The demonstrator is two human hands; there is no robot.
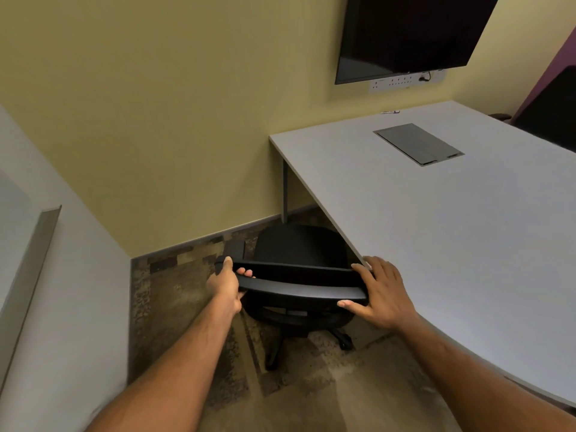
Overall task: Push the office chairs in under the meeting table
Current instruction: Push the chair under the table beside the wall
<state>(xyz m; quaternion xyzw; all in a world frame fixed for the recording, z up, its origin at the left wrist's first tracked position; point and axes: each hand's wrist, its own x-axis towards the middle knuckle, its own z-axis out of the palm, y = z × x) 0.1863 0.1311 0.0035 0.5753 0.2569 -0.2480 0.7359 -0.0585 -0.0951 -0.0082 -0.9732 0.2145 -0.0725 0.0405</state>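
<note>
Hands grip the black office chair (299,275) by its backrest top: left hand (226,286) curled closed around the end farther from the meeting table (452,219), right hand (378,291) half-open, clasping the nearer end, probably for steering. Its seat sits partly under the table's edge.

Office meeting room: a grey meeting table (436,232) with a cable hatch (419,144), a wall-mounted screen (411,32) above a socket strip (402,84), and a swivel office chair (299,275).
</note>
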